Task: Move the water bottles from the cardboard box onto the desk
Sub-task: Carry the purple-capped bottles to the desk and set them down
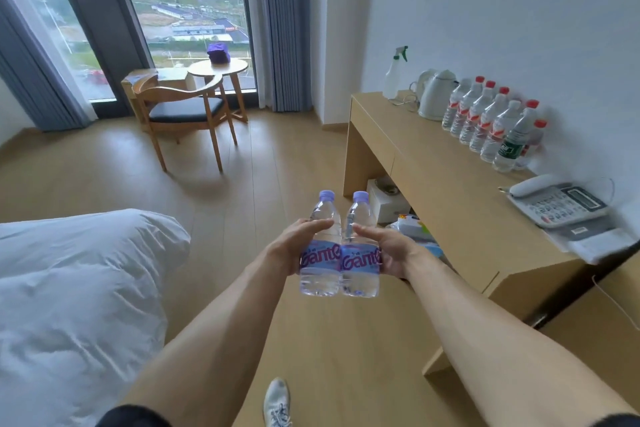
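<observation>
A white sneaker (276,402) shows at the bottom centre of the frame, with two bare forearms reaching up from the lower corners. In the middle of the frame the left hand (289,248) wraps its fingers round one water bottle (320,246), and the right hand (389,250) wraps round a second water bottle (360,246). Both bottles stand upright, side by side and touching, each with a pale purple cap and a purple label, held in the air above the wooden floor (270,156) and left of the desk (450,184).

On the desk, along the wall at the right of the frame, stands a row of red-capped bottles (485,114); about eight can be counted, though the far ones overlap. Behind them sit one white kettle (434,94) and one spray bottle (394,73). One telephone (557,203) lies nearer, on some papers close to the desk's near end. The strip of desktop between the row and the front edge is bare.

One white duvet (76,288) fills the lower left. A broad run of bare floor lies between it and the desk. At the upper left, by the window, stand one wooden chair (183,107) and one round table (218,69) carrying a purple bundle (219,53).
</observation>
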The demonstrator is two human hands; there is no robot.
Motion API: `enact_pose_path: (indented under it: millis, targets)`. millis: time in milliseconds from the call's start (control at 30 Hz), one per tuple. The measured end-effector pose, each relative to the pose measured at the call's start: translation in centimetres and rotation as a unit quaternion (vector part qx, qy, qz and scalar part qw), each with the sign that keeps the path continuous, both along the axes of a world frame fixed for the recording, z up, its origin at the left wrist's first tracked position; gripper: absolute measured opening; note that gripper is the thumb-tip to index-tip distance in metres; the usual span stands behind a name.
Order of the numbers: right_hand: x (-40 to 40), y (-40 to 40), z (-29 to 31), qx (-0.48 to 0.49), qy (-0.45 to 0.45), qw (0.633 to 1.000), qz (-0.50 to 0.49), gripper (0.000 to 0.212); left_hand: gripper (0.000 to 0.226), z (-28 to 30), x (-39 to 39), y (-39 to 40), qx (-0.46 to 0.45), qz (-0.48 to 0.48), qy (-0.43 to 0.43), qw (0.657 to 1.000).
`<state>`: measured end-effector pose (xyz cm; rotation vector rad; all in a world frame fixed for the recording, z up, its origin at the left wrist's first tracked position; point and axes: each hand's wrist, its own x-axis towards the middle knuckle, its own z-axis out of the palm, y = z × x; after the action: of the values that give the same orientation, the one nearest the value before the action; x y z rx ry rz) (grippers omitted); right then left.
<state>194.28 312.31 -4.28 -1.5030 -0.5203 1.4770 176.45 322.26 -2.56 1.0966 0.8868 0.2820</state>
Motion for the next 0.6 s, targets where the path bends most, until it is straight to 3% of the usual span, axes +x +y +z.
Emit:
enact_pose_path:
  millis: [333,467,600]
  targets:
    - [5.3,16.8,1.7,-0.01,-0.012,0.998,-0.065,0.065,0.055,0.9,6.9,19.3,-0.023,-0.048,-0.01,0.999]
    - [6.6,22.5,2.3,-0.009,-0.022,0.996,-0.088,0.053,0.055,1.3,8.9,25.7,-0.02,-0.066,-0.017,0.997]
    - [8.6,26.6,2.1,-0.009,-0.022,0.995,-0.096,0.058,0.055,1.0,10.7,30.1,-0.027,-0.072,-0.019,0.997]
